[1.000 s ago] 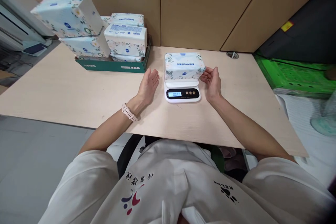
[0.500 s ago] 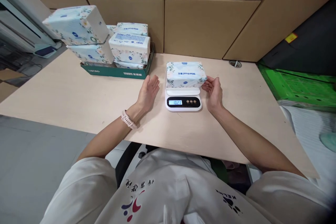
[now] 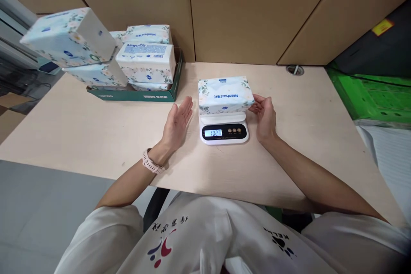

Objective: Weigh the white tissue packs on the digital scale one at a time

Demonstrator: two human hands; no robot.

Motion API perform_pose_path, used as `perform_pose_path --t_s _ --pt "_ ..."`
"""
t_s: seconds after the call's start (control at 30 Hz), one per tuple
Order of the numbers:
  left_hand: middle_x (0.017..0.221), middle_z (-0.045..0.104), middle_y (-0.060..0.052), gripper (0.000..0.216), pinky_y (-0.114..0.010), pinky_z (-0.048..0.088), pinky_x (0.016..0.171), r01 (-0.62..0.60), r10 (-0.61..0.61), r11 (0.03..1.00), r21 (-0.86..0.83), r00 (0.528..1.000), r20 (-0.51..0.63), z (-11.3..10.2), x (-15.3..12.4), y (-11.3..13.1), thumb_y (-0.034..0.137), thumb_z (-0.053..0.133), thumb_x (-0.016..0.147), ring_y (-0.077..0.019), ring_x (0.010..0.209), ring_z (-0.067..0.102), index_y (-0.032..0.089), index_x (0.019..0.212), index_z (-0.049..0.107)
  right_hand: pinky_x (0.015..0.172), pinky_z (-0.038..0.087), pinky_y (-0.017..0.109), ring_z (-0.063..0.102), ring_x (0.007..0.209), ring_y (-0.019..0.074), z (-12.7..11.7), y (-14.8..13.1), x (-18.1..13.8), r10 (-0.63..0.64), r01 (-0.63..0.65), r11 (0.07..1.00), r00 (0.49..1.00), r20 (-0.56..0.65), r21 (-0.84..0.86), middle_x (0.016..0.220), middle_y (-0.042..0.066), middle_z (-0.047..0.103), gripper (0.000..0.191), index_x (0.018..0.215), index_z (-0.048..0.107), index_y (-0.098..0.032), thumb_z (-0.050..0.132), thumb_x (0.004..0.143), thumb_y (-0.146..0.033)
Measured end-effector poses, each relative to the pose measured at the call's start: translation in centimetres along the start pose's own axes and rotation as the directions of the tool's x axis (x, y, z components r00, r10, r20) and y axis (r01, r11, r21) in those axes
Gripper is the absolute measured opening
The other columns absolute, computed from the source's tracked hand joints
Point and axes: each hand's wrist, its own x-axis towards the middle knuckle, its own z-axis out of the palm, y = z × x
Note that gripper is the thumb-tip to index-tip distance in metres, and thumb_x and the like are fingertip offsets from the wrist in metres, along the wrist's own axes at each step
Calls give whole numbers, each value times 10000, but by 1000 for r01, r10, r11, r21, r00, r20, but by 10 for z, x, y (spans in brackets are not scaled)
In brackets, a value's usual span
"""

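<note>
Manhua tissue pack (image 3: 225, 94), floral print, lying flat on the white digital scale (image 3: 224, 140), on the table (image 3: 302, 102) in front of the person. Display lit, seems to read 102.7, unit not legible. Left hand (image 3: 176, 124) stands off the pack's left end, palm turned toward it, fingers straight and close together, nothing held. Right hand (image 3: 266, 117) at the pack's right end, fingers half curled and loose, tips at the wrap, not pinching; cannot tell if they really touch

Handling, judged by look: light for its bulk, soft paper inside thin plastic film, so it should give under a squeeze and spring back partly. Film probably a bit slippery, mild risk of skidding on the smooth platform. Not fragile as such, but hard fingertips could dent it or crease the film. Best hold: flat palms or full fingers on both short ends, about mid-height, even light pressure, then straight up. Right end looks to reach past the platform edge, so easy access there. Avoid tugging at loose film. More wrapped packs (image 3: 146, 70) sit in the green cardboard tray (image 3: 135, 95), well apart to the left
</note>
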Motion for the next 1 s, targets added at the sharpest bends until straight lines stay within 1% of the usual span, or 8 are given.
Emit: perform_pose_path --t_s 0.2,0.47,0.53,0.63,0.73,0.83,0.93,1.0 --pt "2010 353 -97 1025 -484 194 1593 -3 3 1000 21 1000 3 -7 3 -4 915 460 1091 -307 1931 208 228 1847 541 1251 635 539 813 1324 295 -1 2 -2 -20 20 1000 1000 -7 10 1329 89 875 843 1315 858 -273 496 1041 -984" --pt "2007 360 -72 1056 -543 173 1600 -13 10 999 45 998 63 -8 0 -8 1015 497 1031 -336 1937 166 284 1781 626 1238 637 585 816 1302 311 -2 5 -4 -69 69 998 997 -16 -7 1321 93 873 847 1312 860 -273 503 1039 -991" --pt "2008 353 -74 1063 -557 160 1601 -29 25 998 56 997 73 -8 -1 -8 1025 490 1030 -342 1938 158 286 1782 626 1257 628 604 813 1326 318 -2 3 -7 -99 98 995 995 -19 -26 1360 101 872 854 1314 860 -271 500 1035 -994" --pt "2015 325 -87 1098 -568 142 1602 -55 48 995 83 996 76 -10 0 -7 1043 481 1024 -343 1938 157 274 1800 603 1297 610 624 800 1389 330 -4 0 -11 -188 185 979 982 -25 -82 1428 115 859 854 1333 850 -277 486 1039 -992" --pt "2028 285 -77 1115 -562 111 1605 -98 88 986 138 993 76 -12 2 -5 1050 455 1033 -333 1943 118 273 1826 570 1369 545 680 744 1499 364 -7 -2 -13 -236 231 957 972 -10 -173 1522 144 824 896 1422 820 -283 463 1033 -1007" --pt "2033 269 -26 1082 -561 68 1607 -134 123 970 204 990 68 -13 6 -5 1049 407 1054 -311 1947 96 316 1834 562 1446 424 761 642 1635 406 -9 -5 -15 -223 226 940 974 41 -255 1666 162 753 968 1547 770 -290 420 1023 -1026" --pt "2031 271 1 1085 -567 39 1608 -120 107 963 241 992 68 -11 10 -6 1064 413 1046 -312 1948 113 336 1836 563 1503 288 806 539 1743 422 -9 -11 -17 -193 226 927 972 135 -300 1778 132 682 986 1656 709 -328 357 1044 -1018" --pt "2034 265 2 1087 -570 32 1610 -116 98 961 251 992 85 -8 11 -7 1059 434 1048 -323 1947 123 334 1851 545 1523 238 806 476 1798 422 -8 -14 -18 -174 226 929 966 193 -294 1829 101 641 987 1714 661 -364 347 1047 -1020"
